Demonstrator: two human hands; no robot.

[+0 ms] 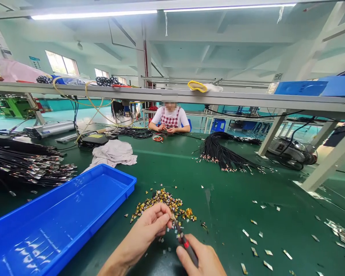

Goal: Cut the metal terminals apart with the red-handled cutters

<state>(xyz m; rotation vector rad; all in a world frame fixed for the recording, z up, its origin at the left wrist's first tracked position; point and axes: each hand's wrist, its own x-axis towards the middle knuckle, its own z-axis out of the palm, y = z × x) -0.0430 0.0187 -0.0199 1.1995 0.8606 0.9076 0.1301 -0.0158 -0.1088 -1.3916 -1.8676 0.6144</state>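
A blue plastic tray (60, 218) lies on the green-matted workbench (235, 199). Just right of the tray sits a heap of small gold metal pieces (161, 203). Beside the heap, the left hand (148, 226) pinches a small metal piece (172, 217), while the right hand (201, 257) grips a slim black-and-red tool (186, 245).

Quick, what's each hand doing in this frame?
Left hand: closed in a pinch; anything held is too small to tell.
Right hand: closed, holding a slim red-and-black hand tool.
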